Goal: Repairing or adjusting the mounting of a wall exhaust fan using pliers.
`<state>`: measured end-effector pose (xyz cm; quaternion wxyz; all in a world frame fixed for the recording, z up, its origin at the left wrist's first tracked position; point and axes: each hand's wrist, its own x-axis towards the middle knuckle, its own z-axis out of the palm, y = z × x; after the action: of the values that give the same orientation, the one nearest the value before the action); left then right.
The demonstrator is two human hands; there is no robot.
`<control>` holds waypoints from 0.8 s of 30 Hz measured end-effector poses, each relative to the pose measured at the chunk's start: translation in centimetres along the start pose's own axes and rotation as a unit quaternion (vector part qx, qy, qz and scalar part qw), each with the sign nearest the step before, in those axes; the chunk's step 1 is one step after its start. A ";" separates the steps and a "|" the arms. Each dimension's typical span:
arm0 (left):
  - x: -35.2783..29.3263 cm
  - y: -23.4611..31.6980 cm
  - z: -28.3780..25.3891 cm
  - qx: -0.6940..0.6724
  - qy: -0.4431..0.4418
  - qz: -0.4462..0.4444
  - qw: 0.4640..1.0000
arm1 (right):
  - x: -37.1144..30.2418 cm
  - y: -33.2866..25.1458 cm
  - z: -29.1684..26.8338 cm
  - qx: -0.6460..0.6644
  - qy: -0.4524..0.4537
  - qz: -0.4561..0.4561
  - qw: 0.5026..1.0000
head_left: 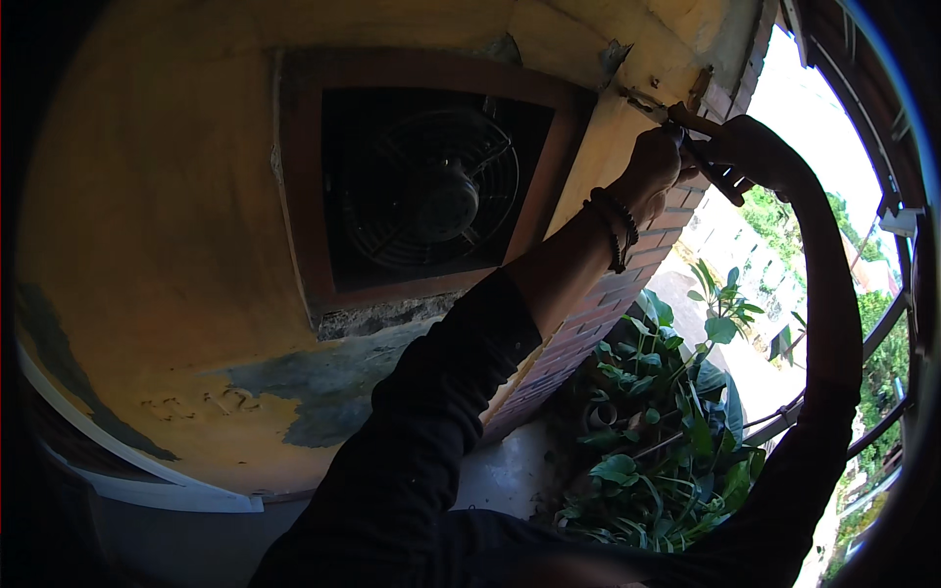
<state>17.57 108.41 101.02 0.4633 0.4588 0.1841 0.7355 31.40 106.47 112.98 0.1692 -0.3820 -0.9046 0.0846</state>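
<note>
Both my arms reach up to the far right, to the corner where the yellow wall meets red brickwork. My left hand, with dark bead bracelets on its wrist, is closed at the corner; what its fingers grip is hidden. Beside it, my right hand closes round a dark-handled hand tool, apparently pliers. Its jaws are hard to make out against the hands. A small metal piece juts from the wall just past my fingers.
A round caged fan sits in a brown-framed wall opening left of my arms. Leafy plants grow below the brick corner. Dark curved metal railing runs along the right side. Paint has peeled low on the wall.
</note>
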 end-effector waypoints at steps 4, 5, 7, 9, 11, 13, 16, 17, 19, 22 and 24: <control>-0.3 0.5 -0.5 -0.050 -0.016 0.026 0.998 | 1.1 -0.8 0.1 -0.093 0.017 -0.032 0.995; -0.4 0.6 -0.6 -0.060 -0.034 0.039 0.997 | 1.2 -1.0 0.0 -0.136 0.000 -0.045 0.990; -1.0 0.9 -0.3 -0.058 -0.039 0.043 0.997 | 0.7 -1.7 0.6 -0.226 0.055 -0.031 0.972; -0.7 0.5 -0.9 -0.058 -0.037 0.045 0.997 | 0.2 -2.4 1.7 -0.313 0.102 -0.017 0.944; -0.4 0.1 -1.5 -0.086 -0.070 0.061 0.992 | -0.3 -2.8 2.4 -0.431 0.156 -0.139 0.878; -0.8 0.6 -2.2 -0.079 -0.069 0.055 0.993 | 0.2 -2.2 3.1 -0.462 0.191 -0.210 0.840; 0.2 -0.3 0.0 -0.077 -0.113 0.032 0.990 | -1.1 -3.4 0.3 -0.423 0.111 -0.097 0.894; 0.5 -0.2 -0.9 -0.053 -0.109 0.029 0.992 | -0.4 -4.7 0.1 -0.301 -0.011 0.044 0.953; 0.2 1.0 -5.0 -0.031 -0.075 0.042 0.996 | 2.0 -6.6 2.4 -0.206 -0.046 0.025 0.977; 0.4 -0.3 -2.9 -0.064 -0.133 0.048 0.988 | 0.5 -5.1 1.5 -0.144 -0.002 0.128 0.981; 0.4 -0.9 -2.6 -0.100 -0.150 0.063 0.982 | 1.1 -3.4 0.6 -0.082 -0.077 0.122 0.986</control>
<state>15.77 109.56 99.28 0.4821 0.5260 0.0087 0.7006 28.21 104.86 113.67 0.0555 -0.4944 -0.8654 0.0592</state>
